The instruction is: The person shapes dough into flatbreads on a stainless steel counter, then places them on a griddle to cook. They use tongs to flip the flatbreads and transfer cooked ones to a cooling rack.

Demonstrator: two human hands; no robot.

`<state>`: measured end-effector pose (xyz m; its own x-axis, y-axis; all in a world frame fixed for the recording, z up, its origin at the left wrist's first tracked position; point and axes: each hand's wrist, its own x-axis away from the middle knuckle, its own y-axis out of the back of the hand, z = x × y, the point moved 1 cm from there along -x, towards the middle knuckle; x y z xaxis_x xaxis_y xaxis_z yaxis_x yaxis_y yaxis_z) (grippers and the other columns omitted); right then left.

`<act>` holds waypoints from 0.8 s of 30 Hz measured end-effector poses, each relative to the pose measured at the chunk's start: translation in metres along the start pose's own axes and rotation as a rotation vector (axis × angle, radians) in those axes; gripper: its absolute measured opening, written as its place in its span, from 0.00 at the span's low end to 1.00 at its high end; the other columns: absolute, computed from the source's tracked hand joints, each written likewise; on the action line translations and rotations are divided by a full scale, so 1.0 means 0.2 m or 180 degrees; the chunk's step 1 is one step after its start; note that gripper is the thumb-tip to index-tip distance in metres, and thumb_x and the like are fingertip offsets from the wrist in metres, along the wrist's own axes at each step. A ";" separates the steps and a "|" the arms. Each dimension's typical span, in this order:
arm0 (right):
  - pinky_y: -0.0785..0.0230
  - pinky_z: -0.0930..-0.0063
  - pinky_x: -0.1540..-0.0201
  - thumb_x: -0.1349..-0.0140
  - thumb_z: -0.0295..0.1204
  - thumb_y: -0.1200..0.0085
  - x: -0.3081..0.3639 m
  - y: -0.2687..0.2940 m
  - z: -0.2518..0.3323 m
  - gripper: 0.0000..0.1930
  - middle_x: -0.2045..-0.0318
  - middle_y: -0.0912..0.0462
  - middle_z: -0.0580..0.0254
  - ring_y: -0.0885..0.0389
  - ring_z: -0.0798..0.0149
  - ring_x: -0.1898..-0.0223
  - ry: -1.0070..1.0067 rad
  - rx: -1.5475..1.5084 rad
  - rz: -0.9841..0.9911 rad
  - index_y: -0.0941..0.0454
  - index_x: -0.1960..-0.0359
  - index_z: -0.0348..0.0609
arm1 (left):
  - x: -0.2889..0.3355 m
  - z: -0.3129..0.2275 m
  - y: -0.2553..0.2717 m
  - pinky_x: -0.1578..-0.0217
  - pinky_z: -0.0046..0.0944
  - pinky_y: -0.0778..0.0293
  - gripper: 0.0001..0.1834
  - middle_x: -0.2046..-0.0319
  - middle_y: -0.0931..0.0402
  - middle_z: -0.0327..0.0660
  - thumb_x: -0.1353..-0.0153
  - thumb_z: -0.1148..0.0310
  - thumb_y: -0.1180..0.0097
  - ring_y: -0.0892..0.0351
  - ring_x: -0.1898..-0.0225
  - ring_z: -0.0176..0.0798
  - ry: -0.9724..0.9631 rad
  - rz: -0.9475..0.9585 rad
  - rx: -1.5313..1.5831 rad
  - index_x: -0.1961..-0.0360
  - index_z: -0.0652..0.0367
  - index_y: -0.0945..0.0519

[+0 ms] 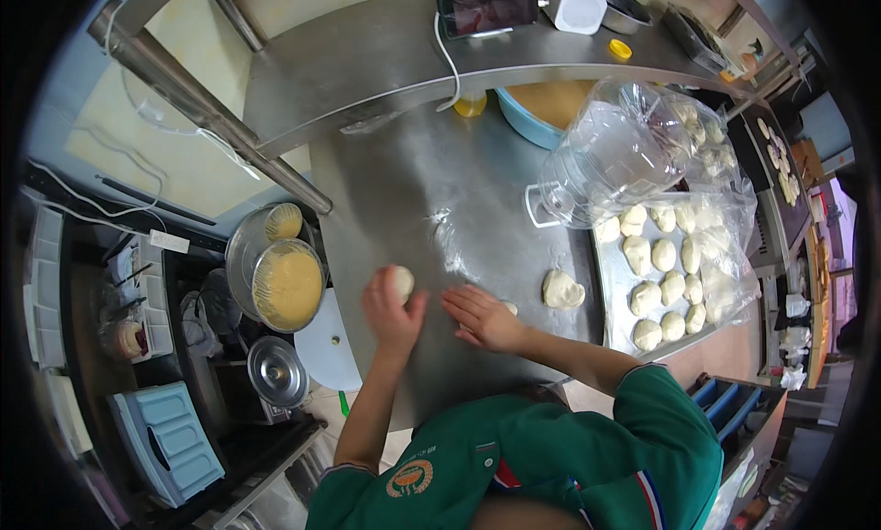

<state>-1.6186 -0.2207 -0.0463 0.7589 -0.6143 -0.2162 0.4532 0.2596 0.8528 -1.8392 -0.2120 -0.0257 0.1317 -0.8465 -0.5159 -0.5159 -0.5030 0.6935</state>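
Note:
A round dough ball sits against the fingers of my left hand, between them and the thumb, just above the steel worktable. My right hand lies palm down with its fingers stretched out. A small piece of dough peeks out beside it; how much lies under the palm is hidden. Farther right, a larger lump of dough rests on the table by itself. White flour is smeared on the steel beyond my hands.
On the right, a metal tray holds several dough balls, partly covered by clear plastic. A clear plastic container stands behind it, near a blue basin. At the left are a covered bowl of yellow filling and a metal lid. A shelf spans the back.

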 end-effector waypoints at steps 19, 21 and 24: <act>0.41 0.50 0.37 0.49 0.44 0.34 0.30 0.20 0.05 0.36 0.41 0.29 0.51 0.32 0.47 0.40 -0.1125 0.0793 -0.1058 0.31 0.39 0.43 | 0.49 -0.20 0.04 0.40 0.58 0.38 0.41 0.37 0.34 0.50 0.45 0.44 0.40 0.35 0.38 0.54 -0.1475 0.1785 -0.0144 0.36 0.60 0.32; 0.43 0.47 0.36 0.49 0.48 0.35 0.27 0.12 0.07 0.39 0.36 0.33 0.51 0.35 0.47 0.36 -0.1425 0.0903 -0.0578 0.33 0.37 0.45 | 0.41 -0.17 -0.11 0.42 0.59 0.37 0.42 0.37 0.34 0.47 0.46 0.44 0.39 0.34 0.39 0.53 -0.0919 0.1784 -0.0403 0.35 0.58 0.32; 0.48 0.41 0.33 0.46 0.52 0.38 0.37 0.02 0.19 0.40 0.31 0.38 0.51 0.40 0.47 0.32 -0.1218 0.0982 0.0220 0.36 0.33 0.50 | 0.43 -0.16 -0.11 0.37 0.59 0.43 0.43 0.33 0.37 0.47 0.49 0.46 0.37 0.37 0.35 0.57 -0.0980 0.1720 -0.0125 0.34 0.54 0.33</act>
<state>-1.5785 -0.2933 -0.0397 0.5299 -0.8479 -0.0133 0.2043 0.1124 0.9724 -1.7896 -0.2791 -0.0697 -0.3924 -0.8969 -0.2040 -0.4091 -0.0285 0.9121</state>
